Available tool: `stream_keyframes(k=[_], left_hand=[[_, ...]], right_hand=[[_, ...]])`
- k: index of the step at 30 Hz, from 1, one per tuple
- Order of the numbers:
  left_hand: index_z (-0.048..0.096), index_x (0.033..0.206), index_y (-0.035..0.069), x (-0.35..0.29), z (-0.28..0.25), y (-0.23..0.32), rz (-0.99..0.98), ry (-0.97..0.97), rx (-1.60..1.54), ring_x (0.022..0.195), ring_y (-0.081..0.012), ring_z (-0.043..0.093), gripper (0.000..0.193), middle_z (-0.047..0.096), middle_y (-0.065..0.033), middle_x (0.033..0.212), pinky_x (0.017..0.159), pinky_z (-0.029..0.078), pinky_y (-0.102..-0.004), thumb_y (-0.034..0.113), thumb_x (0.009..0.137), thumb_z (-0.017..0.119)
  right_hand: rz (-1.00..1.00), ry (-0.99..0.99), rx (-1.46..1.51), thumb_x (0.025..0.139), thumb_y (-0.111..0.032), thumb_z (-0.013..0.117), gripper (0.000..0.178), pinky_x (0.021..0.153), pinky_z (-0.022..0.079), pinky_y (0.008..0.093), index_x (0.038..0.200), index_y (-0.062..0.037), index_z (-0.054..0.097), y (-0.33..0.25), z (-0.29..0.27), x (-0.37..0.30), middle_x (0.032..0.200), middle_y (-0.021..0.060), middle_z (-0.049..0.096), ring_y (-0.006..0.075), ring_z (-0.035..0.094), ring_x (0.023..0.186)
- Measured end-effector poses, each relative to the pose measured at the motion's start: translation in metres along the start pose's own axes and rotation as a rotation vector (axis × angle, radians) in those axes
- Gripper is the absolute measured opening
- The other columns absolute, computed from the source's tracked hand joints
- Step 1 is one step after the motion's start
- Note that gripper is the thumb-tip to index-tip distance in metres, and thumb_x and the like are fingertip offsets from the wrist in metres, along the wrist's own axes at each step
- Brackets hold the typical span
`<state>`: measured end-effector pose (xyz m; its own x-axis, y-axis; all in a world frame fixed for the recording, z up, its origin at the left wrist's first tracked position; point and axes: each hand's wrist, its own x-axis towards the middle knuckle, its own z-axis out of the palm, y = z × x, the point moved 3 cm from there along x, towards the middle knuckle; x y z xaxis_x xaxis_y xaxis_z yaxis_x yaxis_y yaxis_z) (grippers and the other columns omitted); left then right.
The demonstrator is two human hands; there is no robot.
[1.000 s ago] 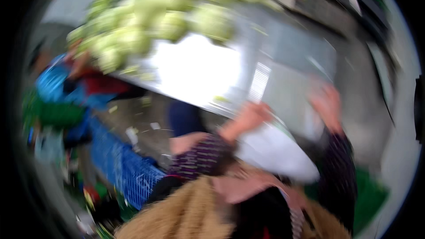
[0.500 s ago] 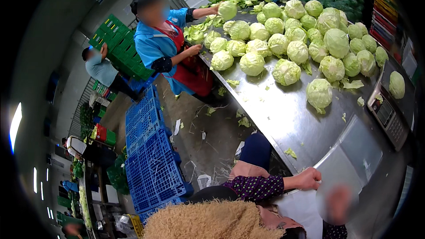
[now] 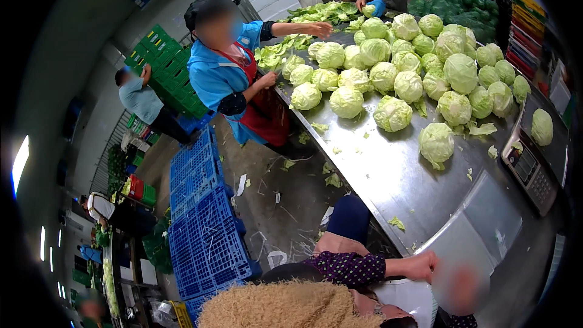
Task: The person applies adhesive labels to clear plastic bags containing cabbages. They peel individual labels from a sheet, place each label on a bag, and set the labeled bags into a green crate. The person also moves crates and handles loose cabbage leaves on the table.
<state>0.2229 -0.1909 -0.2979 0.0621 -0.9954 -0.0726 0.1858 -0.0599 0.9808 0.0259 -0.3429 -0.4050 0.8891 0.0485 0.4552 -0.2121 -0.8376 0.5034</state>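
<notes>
My left hand (image 3: 421,265), in a dotted purple sleeve, is closed at the edge of a clear plastic bag (image 3: 495,218) lying along the table's near side. My right hand (image 3: 464,285) is beside it, over the same plastic; its fingers are smeared, so its grip does not show. A white sheet-like thing (image 3: 405,294) is below my left hand. Beyond the bag, one pale green cabbage (image 3: 436,144) stands apart from a large heap of cabbages (image 3: 407,61). Another cabbage (image 3: 542,127) sits on the plate of a digital scale (image 3: 529,173) at the right.
Across the metal table (image 3: 388,173) a co-worker in blue (image 3: 228,79) stands at the left edge, near loose leaves (image 3: 285,51). Another person with a blue glove (image 3: 376,7) works at the far end. Blue pallets (image 3: 209,243) lie on the floor; green crates (image 3: 167,70) are stacked behind.
The co-worker in blue has put a cabbage down on the heap, and that hand is now empty. My left hand stays at the bag's edge, with little movement.
</notes>
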Motion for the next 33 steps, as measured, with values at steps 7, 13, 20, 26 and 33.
stream_keyframes(k=[7, 13, 20, 26, 33], left_hand=[[0.070, 0.091, 0.000, 0.000, 0.001, -0.012, -0.006, 0.022, 0.044, 0.077, -0.0066, 0.060, 0.021, 0.072, -0.0048, 0.083, 0.073, 0.049, -0.0275, 0.005, 0.071, 0.073], [0.070, 0.093, 0.002, 0.000, 0.010, -0.008, 0.042, -0.016, 0.060, 0.079, -0.0085, 0.062, 0.024, 0.072, -0.0055, 0.086, 0.075, 0.050, -0.0282, 0.005, 0.069, 0.073], [0.070, 0.085, 0.000, 0.013, 0.008, -0.026, 0.027, 0.041, 0.017, 0.071, -0.0084, 0.060, 0.021, 0.071, -0.0039, 0.078, 0.066, 0.050, -0.0280, 0.000, 0.064, 0.072], [0.069, 0.083, -0.001, 0.019, 0.007, -0.025, 0.033, 0.053, -0.004, 0.071, -0.0073, 0.059, 0.022, 0.070, -0.0035, 0.075, 0.065, 0.050, -0.0282, -0.002, 0.062, 0.073], [0.070, 0.083, 0.000, 0.026, 0.006, -0.026, 0.122, 0.089, -0.062, 0.077, -0.0091, 0.060, 0.020, 0.071, -0.0042, 0.081, 0.074, 0.050, -0.0289, 0.000, 0.064, 0.074]], right_hand=[[-0.028, -0.141, 0.176, 0.098, -0.019, 0.047, 0.022, 0.080, 0.051, 0.0346, 0.109, -0.0031, 0.057, 0.004, -0.023, 0.030, 0.101, 0.0097, 0.059, 0.0215, 0.060, 0.091], [0.097, -0.428, 0.676, 0.097, -0.018, 0.047, 0.021, 0.080, 0.050, 0.0342, 0.108, -0.0031, 0.057, 0.014, -0.016, 0.034, 0.100, 0.0095, 0.058, 0.0216, 0.059, 0.090], [0.195, -0.545, 0.867, 0.097, -0.017, 0.047, 0.019, 0.080, 0.049, 0.0336, 0.107, -0.0032, 0.056, 0.017, -0.010, 0.037, 0.099, 0.0092, 0.058, 0.0217, 0.058, 0.089], [0.270, -0.606, 0.988, 0.097, -0.016, 0.047, 0.017, 0.080, 0.048, 0.0331, 0.105, -0.0032, 0.056, 0.020, -0.006, 0.039, 0.098, 0.0090, 0.057, 0.0217, 0.057, 0.088], [0.434, -0.647, 1.137, 0.097, -0.015, 0.048, 0.016, 0.080, 0.047, 0.0326, 0.104, -0.0032, 0.055, 0.026, 0.000, 0.030, 0.097, 0.0087, 0.057, 0.0218, 0.056, 0.087]])
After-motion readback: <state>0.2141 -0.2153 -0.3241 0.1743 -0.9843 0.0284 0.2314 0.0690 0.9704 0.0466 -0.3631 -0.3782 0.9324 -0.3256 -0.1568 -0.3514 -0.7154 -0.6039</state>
